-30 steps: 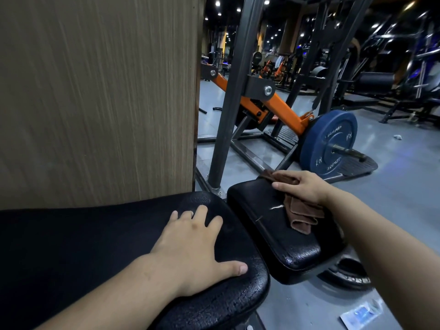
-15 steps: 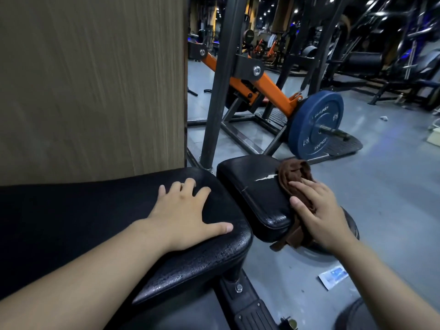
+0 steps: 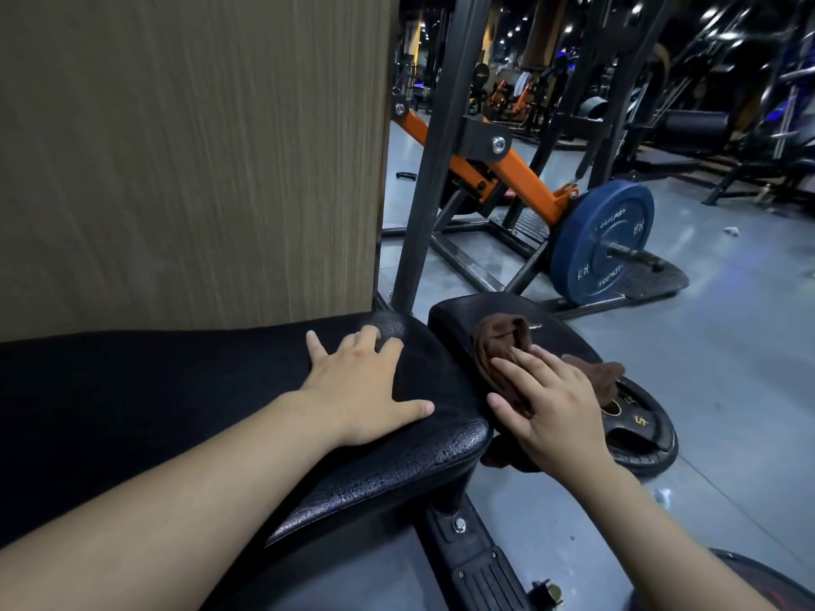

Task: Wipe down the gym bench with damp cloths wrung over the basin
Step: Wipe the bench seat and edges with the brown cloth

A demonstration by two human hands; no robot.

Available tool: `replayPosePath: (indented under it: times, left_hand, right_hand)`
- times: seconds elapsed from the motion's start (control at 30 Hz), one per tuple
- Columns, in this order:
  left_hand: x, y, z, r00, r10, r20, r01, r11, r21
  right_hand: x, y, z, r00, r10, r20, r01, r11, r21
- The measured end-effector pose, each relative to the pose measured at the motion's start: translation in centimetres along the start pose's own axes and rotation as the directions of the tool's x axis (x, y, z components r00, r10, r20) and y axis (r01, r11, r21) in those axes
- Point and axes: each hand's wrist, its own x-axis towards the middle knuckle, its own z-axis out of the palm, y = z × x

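The black gym bench has a long main pad (image 3: 176,403) with cracked vinyl and a smaller seat pad (image 3: 458,319) beyond it. My left hand (image 3: 361,390) lies flat, fingers spread, on the end of the main pad. My right hand (image 3: 547,407) presses a brown cloth (image 3: 498,346) against the near side of the seat pad. The cloth bunches up on top of the pad and hangs below my palm. No basin is in view.
A wood-grain panel (image 3: 189,156) stands right behind the bench. A black weight plate (image 3: 635,429) lies on the floor by the seat pad. Beyond are a dark steel frame (image 3: 436,152), an orange lever arm (image 3: 525,178) and a blue plate (image 3: 595,244). Grey floor (image 3: 727,368) extends right.
My right hand has dragged the cloth from the far top of the seat pad toward me and down its near side. My left hand has stayed planted on the main pad.
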Motion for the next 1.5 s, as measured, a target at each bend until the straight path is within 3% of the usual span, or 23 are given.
replayPosePath:
  times: [0.13,0.27,0.4,0.57,0.77,0.97,1.07,1.13,1.17,1.23,1.33,1.4,1.5]
  left_hand:
    - [-0.6,-1.3,-0.9,1.0,-0.007,-0.023,0.007,1.0,-0.009]
    - [-1.4,-2.5,-1.3,1.0,-0.009,-0.01,0.009,0.999,-0.033]
    - [-2.7,-4.2,-1.3,1.0,-0.028,0.014,0.028,0.999,-0.034]
    - [-5.1,-7.3,-1.8,0.997,-0.072,0.019,0.073,0.997,-0.037]
    - [-9.4,-12.5,-3.2,0.991,-0.131,0.0,0.131,0.991,0.011]
    - [-12.8,-15.7,-3.6,0.98,-0.198,-0.003,0.198,0.98,-0.023]
    - [-14.2,-16.8,-3.6,0.975,-0.223,0.013,0.223,0.973,-0.056]
    - [-15.0,-17.6,-3.6,0.972,-0.236,0.005,0.236,0.968,-0.086]
    - [-15.4,-17.9,-3.6,0.97,-0.244,-0.003,0.243,0.965,-0.101]
    - [-16.2,-18.6,-3.5,0.967,-0.254,-0.021,0.249,0.96,-0.125]
    - [-17.5,-19.9,-3.3,0.962,-0.268,-0.052,0.258,0.954,-0.151]
    - [-18.4,-20.9,-3.2,0.959,-0.276,-0.061,0.264,0.952,-0.154]
    - [-19.7,-22.4,-3.1,0.954,-0.294,-0.058,0.285,0.949,-0.135]
  right_hand:
    - [2.3,-1.7,-0.1,0.978,0.005,0.207,-0.006,1.0,0.005]
    - [6.2,-2.6,0.6,0.879,0.023,0.477,-0.065,0.995,0.072]
    - [10.1,-3.1,2.1,0.81,0.0,0.586,-0.061,0.994,0.086]
    - [14.5,-4.9,4.6,0.789,-0.017,0.615,-0.05,0.995,0.092]
    - [15.7,-5.6,6.0,0.84,0.127,0.527,-0.219,0.969,0.116]
    - [15.1,-7.9,2.3,0.816,0.297,0.496,-0.501,0.791,0.351]
    - [13.5,-10.0,1.2,0.77,0.286,0.57,-0.555,0.742,0.378]
    - [13.5,-10.3,0.1,0.687,0.208,0.696,-0.615,0.677,0.405]
    - [13.6,-9.8,-0.4,0.653,0.15,0.742,-0.614,0.678,0.404]
    - [13.8,-8.5,-1.5,0.646,0.016,0.763,-0.446,0.819,0.36]
    - [13.5,-7.3,-2.0,0.756,-0.079,0.65,-0.077,0.975,0.208]
    - [13.1,-6.9,-1.0,0.814,-0.015,0.58,-0.049,0.994,0.093]
    - [12.3,-8.4,0.8,0.791,0.018,0.612,-0.129,0.982,0.138]
